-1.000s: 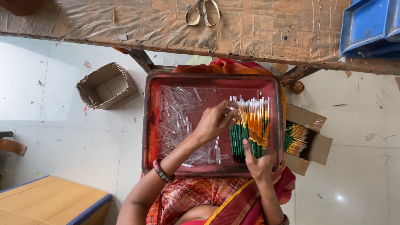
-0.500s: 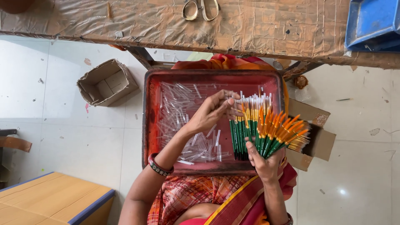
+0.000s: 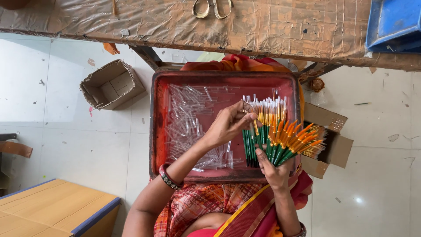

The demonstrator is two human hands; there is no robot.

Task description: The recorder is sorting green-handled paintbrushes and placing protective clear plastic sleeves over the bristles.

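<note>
Fan of green-handled paintbrushes [image 3: 280,140] sits over the right half of the red tray [image 3: 158,131], bristle ends spread up and out to the right, some past the tray's edge. Right hand [image 3: 274,169] comes up from below, fingers clenched on the handle ends, thumb across the front, forearm running down along the lap. Left hand [image 3: 228,125] reaches in from lower left, wrist bent, fingers pinched on one brush at the left side of the fan; a beaded bangle [image 3: 168,177] is on that wrist. Tray rests on the person's lap, left half filled with loose clear plastic tubes [image 3: 188,123]. An open cardboard box [image 3: 333,140] with more brushes lies on the floor just right of the tray, partly under the fan. Another empty cardboard carton [image 3: 112,83] is on the floor to the left, well apart. Counter [image 3: 131,22] along the top carries scissors [image 3: 212,8] and a blue bin [image 3: 394,22].
</note>
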